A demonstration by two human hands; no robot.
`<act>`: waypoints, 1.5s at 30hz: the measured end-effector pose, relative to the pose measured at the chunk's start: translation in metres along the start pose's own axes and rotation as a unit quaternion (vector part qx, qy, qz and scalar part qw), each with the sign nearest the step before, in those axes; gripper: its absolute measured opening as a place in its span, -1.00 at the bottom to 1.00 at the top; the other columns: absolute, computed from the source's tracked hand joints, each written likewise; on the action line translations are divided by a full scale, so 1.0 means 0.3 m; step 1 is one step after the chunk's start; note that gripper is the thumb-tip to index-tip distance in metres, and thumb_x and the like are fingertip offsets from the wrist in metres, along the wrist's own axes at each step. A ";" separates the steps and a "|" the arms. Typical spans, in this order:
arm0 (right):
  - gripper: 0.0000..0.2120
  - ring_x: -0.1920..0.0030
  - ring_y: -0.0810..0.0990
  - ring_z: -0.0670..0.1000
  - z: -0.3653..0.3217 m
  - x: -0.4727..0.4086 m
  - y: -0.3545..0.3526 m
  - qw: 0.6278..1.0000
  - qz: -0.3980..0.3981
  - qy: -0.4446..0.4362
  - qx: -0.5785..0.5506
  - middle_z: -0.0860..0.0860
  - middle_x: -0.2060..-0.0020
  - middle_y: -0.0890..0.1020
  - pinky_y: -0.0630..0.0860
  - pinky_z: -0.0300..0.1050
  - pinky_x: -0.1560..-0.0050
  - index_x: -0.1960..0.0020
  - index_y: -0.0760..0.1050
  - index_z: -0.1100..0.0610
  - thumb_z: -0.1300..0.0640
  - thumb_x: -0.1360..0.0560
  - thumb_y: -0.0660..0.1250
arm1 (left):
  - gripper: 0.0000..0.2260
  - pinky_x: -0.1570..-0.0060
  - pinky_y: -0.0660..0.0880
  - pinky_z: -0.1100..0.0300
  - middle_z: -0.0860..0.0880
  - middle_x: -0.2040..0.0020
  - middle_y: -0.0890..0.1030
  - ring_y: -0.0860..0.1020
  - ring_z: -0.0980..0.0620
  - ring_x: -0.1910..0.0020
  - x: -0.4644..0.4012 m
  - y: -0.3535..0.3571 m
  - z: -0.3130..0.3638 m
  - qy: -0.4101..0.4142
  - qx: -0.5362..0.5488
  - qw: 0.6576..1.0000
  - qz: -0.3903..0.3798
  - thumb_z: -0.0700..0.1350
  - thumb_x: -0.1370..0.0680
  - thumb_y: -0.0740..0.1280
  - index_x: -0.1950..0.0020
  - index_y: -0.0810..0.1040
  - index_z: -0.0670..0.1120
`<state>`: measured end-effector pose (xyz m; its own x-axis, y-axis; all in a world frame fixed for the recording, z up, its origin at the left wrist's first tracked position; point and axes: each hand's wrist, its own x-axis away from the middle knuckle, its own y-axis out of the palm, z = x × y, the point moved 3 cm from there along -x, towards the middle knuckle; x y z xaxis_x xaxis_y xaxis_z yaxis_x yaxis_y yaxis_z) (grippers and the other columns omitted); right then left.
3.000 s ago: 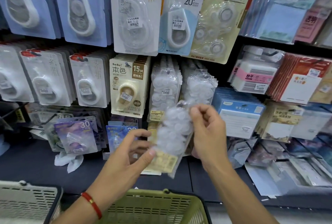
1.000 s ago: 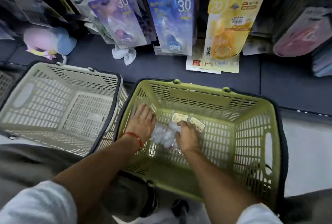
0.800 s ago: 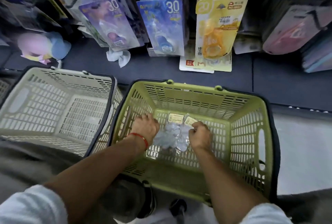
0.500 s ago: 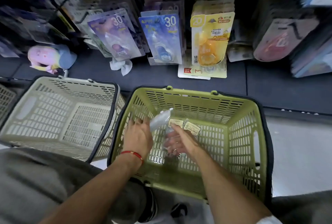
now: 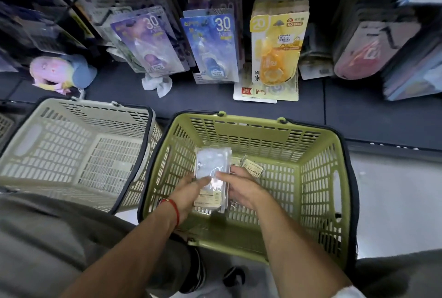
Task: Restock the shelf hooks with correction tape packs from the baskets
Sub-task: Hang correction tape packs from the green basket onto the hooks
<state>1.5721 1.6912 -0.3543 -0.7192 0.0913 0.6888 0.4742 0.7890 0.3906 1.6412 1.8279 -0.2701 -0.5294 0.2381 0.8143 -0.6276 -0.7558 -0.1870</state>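
Both hands, left hand [image 5: 189, 192] and right hand [image 5: 241, 188], now pinch a clear pack [image 5: 211, 173] lifted off the green basket [image 5: 320, 178] floor; half a second earlier it was only tilting up. Hanging comes next.

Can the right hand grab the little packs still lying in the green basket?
Probably yes. The right hand is already inside the green basket, just in front of the loose packs. Nothing covers them, but it would have to let go of the clear pack first.
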 end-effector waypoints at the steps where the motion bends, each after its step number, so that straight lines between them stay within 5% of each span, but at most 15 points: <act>1: -0.67 -0.12 0.75 0.07 -0.009 -0.012 0.012 0.999 0.001 -0.006 0.052 0.00 -0.10 0.76 0.65 0.20 -0.22 -0.28 0.60 0.05 0.02 -0.54 0.50 | -0.57 -0.29 0.55 -0.12 -0.17 -0.40 0.60 0.64 -0.18 -0.25 -0.013 -0.007 -0.008 -0.017 0.058 0.998 -0.008 -0.09 -0.64 0.41 -0.49 0.43 -0.10; 5: -0.57 -0.04 0.66 0.03 -0.012 -0.065 -0.027 0.966 0.163 -0.011 0.201 0.01 -0.09 0.70 0.60 0.06 -0.14 -0.17 0.60 -0.03 -0.35 -0.56 0.34 | -0.78 0.23 0.68 0.04 -0.20 -0.08 0.75 0.73 -0.17 0.01 -0.029 -0.041 -0.021 -0.008 0.077 0.996 0.044 -0.15 -0.67 0.38 -0.30 0.57 -0.16; 8: -0.37 -0.43 0.42 0.21 0.032 -0.099 -0.138 0.818 0.375 -0.006 0.435 0.21 -0.47 0.42 0.44 0.15 -0.42 -0.50 0.36 0.11 -0.26 -0.59 0.34 | -0.78 -0.07 0.68 -0.11 -0.21 -0.11 0.73 0.72 -0.20 -0.06 -0.034 -0.058 -0.031 0.024 0.006 0.997 0.074 -0.09 -0.69 0.36 -0.29 0.55 -0.15; 10: -0.09 -0.61 0.14 0.28 0.072 -0.123 -0.169 0.786 0.356 0.026 0.505 0.22 -0.64 0.12 0.28 0.20 -0.54 -0.64 0.09 0.11 -0.37 -0.53 0.35 | -0.76 -0.18 0.63 -0.16 -0.21 -0.16 0.70 0.68 -0.21 -0.12 -0.034 -0.069 -0.048 0.034 -0.002 0.995 0.091 -0.07 -0.67 0.38 -0.31 0.53 -0.12; 12: 0.07 -0.63 0.06 0.31 0.089 -0.153 -0.168 0.767 0.342 0.035 0.541 0.24 -0.66 0.00 0.22 0.23 -0.55 -0.66 -0.02 0.09 -0.50 -0.44 0.33 | -0.86 0.06 0.67 0.04 -0.17 -0.11 0.69 0.69 -0.14 -0.04 -0.026 -0.074 -0.057 0.039 0.010 0.994 0.106 -0.08 -0.66 0.40 -0.19 0.53 -0.03; 14: 0.13 -0.62 0.07 0.34 0.085 -0.180 -0.140 0.740 0.339 0.046 0.578 0.30 -0.64 0.03 0.21 0.29 -0.52 -0.65 -0.04 0.12 -0.55 -0.40 0.31 | -0.89 0.22 0.63 0.12 -0.18 -0.08 0.70 0.69 -0.12 0.03 -0.025 -0.075 -0.060 0.035 0.027 0.992 0.120 -0.10 -0.66 0.41 -0.14 0.53 -0.04; 18: 0.01 -0.46 0.30 0.31 0.035 -0.203 -0.088 0.704 0.322 0.041 0.631 0.30 -0.45 0.29 0.32 0.26 -0.40 -0.54 0.16 0.13 -0.50 -0.38 0.40 | -0.70 0.02 0.61 0.00 -0.22 -0.17 0.68 0.67 -0.22 -0.11 -0.033 -0.066 -0.057 0.026 0.029 0.991 0.124 -0.10 -0.64 0.43 -0.32 0.49 -0.17; 20: -0.12 -0.28 0.42 0.21 0.004 -0.200 -0.089 0.719 0.310 0.030 0.621 0.22 -0.33 0.40 0.45 0.12 -0.24 -0.47 0.27 0.10 -0.38 -0.39 0.50 | -0.69 0.05 0.65 -0.03 -0.22 -0.17 0.68 0.68 -0.23 -0.11 -0.033 -0.068 -0.060 0.016 0.041 0.991 0.123 -0.11 -0.65 0.42 -0.34 0.47 -0.16; 23: -0.38 -0.03 0.54 0.09 -0.045 -0.181 -0.123 0.825 0.280 0.052 0.488 0.10 -0.18 0.52 0.55 -0.10 0.12 -0.37 0.45 0.09 -0.03 -0.43 0.63 | -0.79 0.44 0.60 0.18 -0.17 -0.03 0.72 0.71 -0.11 0.10 -0.028 -0.075 -0.062 0.020 0.052 0.991 0.123 -0.13 -0.65 0.42 -0.25 0.50 -0.12; 27: -0.49 -0.19 0.65 0.10 -0.110 -0.106 -0.148 0.915 0.197 0.053 0.349 0.07 -0.27 0.66 0.57 -0.05 -0.23 -0.31 0.57 0.07 0.22 -0.40 0.62 | -0.88 0.42 0.53 0.20 -0.10 0.12 0.73 0.70 0.00 0.31 -0.015 -0.066 -0.051 0.035 0.087 0.986 0.135 -0.11 -0.64 0.43 -0.03 0.50 0.04; 32: -0.69 -0.03 0.61 -0.09 -0.269 0.123 -0.082 0.905 0.125 -0.048 0.404 -0.12 -0.12 0.65 0.47 -0.24 0.15 -0.22 0.60 -0.10 0.16 -0.51 0.45 | -0.88 0.38 0.58 0.07 -0.16 0.13 0.68 0.68 -0.19 0.26 0.054 -0.044 0.014 0.050 0.194 0.968 0.149 -0.15 -0.61 0.35 -0.04 0.49 0.07; 38: -0.82 0.11 0.65 -0.08 -0.537 0.459 -0.068 0.888 0.211 -0.209 0.350 -0.16 0.13 0.67 0.57 -0.02 0.07 -0.02 0.54 -0.04 0.15 -0.49 0.47 | -0.52 -0.09 0.61 -0.39 -0.30 -0.14 0.64 0.67 -0.36 0.00 0.190 -0.014 0.162 0.158 0.251 0.938 0.178 0.02 -0.40 0.26 -0.32 0.41 0.01; 41: -0.81 0.15 0.70 -0.12 -0.600 0.596 -0.101 0.895 0.263 -0.298 0.202 -0.17 0.18 0.74 0.56 -0.04 0.07 -0.01 0.55 0.00 0.20 -0.50 0.52 | -0.54 -0.25 0.54 -0.36 -0.30 -0.29 0.57 0.62 -0.37 -0.18 0.207 0.015 0.194 0.142 0.300 0.929 0.166 -0.10 -0.56 0.23 -0.47 0.33 -0.05; 43: -0.74 0.01 0.75 0.03 -0.588 0.647 -0.114 0.907 0.276 -0.309 0.071 0.01 -0.03 0.76 0.63 0.08 -0.04 -0.17 0.59 0.07 0.20 -0.52 0.53 | -0.59 -0.10 0.56 -0.17 -0.26 -0.16 0.55 0.60 -0.29 -0.10 0.204 0.045 0.200 0.116 0.341 0.923 0.136 -0.17 -0.63 0.21 -0.49 0.35 -0.18; 45: -0.68 0.14 0.75 -0.05 -0.537 0.669 -0.096 0.913 0.262 -0.311 -0.038 0.02 0.01 0.77 0.63 0.03 0.07 -0.27 0.59 0.12 0.22 -0.54 0.51 | -0.63 0.17 0.55 -0.03 -0.22 -0.04 0.58 0.62 -0.25 0.08 0.236 0.106 0.205 0.072 0.393 0.916 0.035 -0.05 -0.64 0.23 -0.39 0.49 -0.22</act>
<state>1.4959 1.5889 -0.1289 -0.5207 0.7905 0.3225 0.8532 0.4951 0.1640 1.6188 1.7833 -0.1846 -0.6579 0.2073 0.7240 -0.0141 -0.9646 0.2633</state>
